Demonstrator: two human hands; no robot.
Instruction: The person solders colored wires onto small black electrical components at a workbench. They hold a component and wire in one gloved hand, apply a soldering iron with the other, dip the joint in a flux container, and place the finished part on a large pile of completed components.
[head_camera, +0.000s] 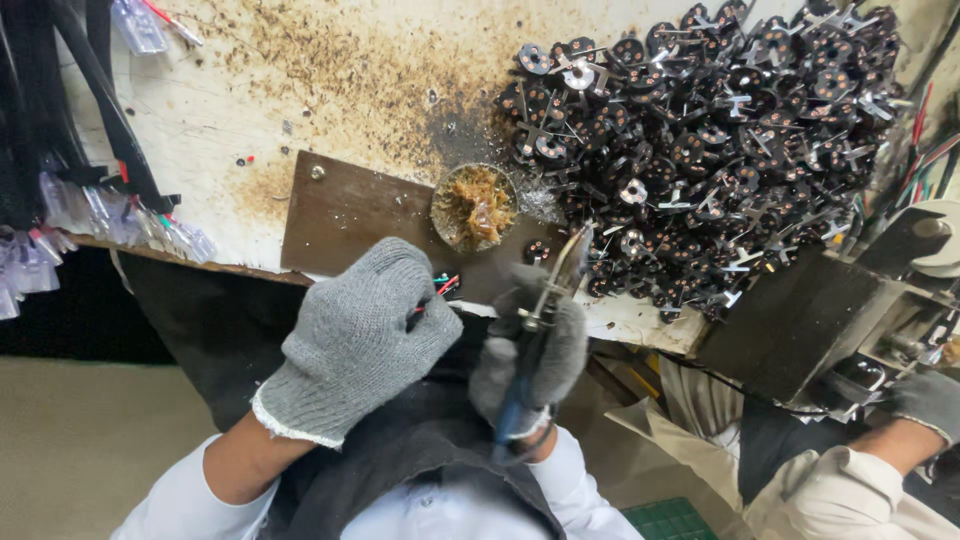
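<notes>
Left hand (355, 335), grey knit glove, grip closed around a cable end, red and green wire tips (446, 284) poking out past the fingers, just over the counter (330, 80) edge. Right hand (530, 350), gloved too, grip wrapped on a blue-handled soldering iron (548, 300), tip angled up toward the wire tips, close but apart. Small round tin of brownish flux or tip cleaner (474, 206) just beyond, sitting on a dark brown plate (345, 215) screwed to the stained counter. Big heap of black round plug inserts with metal prongs (720, 140) to the right, touching nothing held. Bundles of black cables with clear-capped ends (90, 190) hanging at left. Another person's gloved hand (925, 400) at a machine, far right, separate. Likely step: tinning or soldering wire ends, iron brought up, contact not yet visible. Next move calls for steady left hold, iron tip onto bare conductor only, clear of glove fabric and insulation.
</notes>
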